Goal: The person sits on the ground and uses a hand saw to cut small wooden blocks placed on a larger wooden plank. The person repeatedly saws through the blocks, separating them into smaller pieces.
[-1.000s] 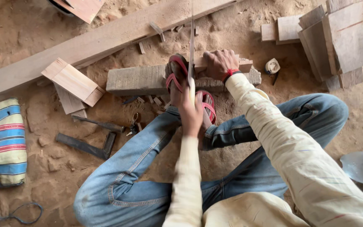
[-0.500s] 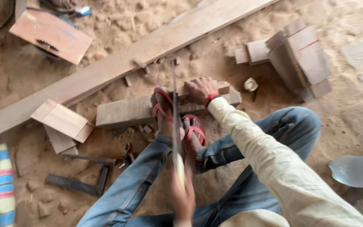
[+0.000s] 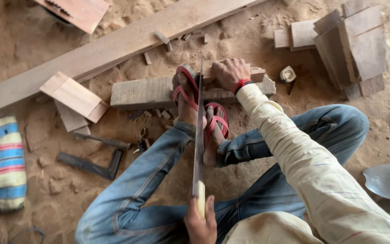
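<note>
Closest in, the person's left hand (image 3: pixel 200 222) is wrapped tight round the pale wooden handle of a long thin-bladed handsaw (image 3: pixel 199 135); it has pulled back toward the body since a moment ago, and more blade now shows between hand and wood. The blade runs straight away over the blue jeans and between the 2 feet in red strap sandals (image 3: pixel 199 101). The sandals pin a grey weathered wooden block (image 3: pixel 147 92) lying on the sandy ground, and the saw tip meets its top. The right hand (image 3: pixel 229 73), a red band at its wrist, is clenched over a smaller pale piece on the block, just as before. To the right lies a clear plastic bottle (image 3: pixel 387 180) with a blue label at the frame edge. Left, a striped woven bag (image 3: pixel 0 165). Beyond, a long pale plank (image 3: pixel 109 47) crosses the sand.
</note>
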The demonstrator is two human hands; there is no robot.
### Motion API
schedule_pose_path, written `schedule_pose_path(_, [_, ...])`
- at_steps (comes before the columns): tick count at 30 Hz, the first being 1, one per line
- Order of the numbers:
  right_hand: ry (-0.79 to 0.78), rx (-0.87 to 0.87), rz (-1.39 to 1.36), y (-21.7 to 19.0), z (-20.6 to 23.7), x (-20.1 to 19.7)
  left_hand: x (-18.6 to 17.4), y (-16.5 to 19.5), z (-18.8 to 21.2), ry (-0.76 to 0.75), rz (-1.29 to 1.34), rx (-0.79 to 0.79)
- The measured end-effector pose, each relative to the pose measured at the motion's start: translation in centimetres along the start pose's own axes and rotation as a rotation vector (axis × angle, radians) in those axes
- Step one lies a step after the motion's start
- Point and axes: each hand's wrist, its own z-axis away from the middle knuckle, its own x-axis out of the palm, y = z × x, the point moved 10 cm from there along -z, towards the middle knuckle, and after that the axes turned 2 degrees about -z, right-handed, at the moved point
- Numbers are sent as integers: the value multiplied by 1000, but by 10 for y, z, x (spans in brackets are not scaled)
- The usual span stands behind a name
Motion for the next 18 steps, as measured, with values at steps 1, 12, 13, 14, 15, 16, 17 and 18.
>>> schedule_pose_path(1, [-25, -7, -3, -1, -1, 0, 3, 12, -13, 14, -10, 38])
schedule_pose_path(12, [23, 22, -14, 6, -4, 3, 50, 114, -138, -1, 242, 484])
schedule_pose_path(13, [36, 21, -12, 9, -4, 10, 33, 105, -100, 57, 107, 488])
schedule_pose_path(14, [16, 18, 6, 15, -4, 19, 24, 87, -73, 46, 100, 367])
schedule_pose_path(15, [0, 11, 13, 17, -7, 27, 14, 70, -47, 12, 118, 253])
schedule_pose_path(16, [-10, 6, 23, 17, -8, 31, 3, 59, -29, 7, 121, 184])
schedule_pose_path(17, [-57, 22, 21, 20, -7, 37, -2, 51, -20, 3, 130, 116])
schedule_pose_path(18, [-99, 35, 13, 22, -7, 42, -4, 55, -19, 3, 115, 156])
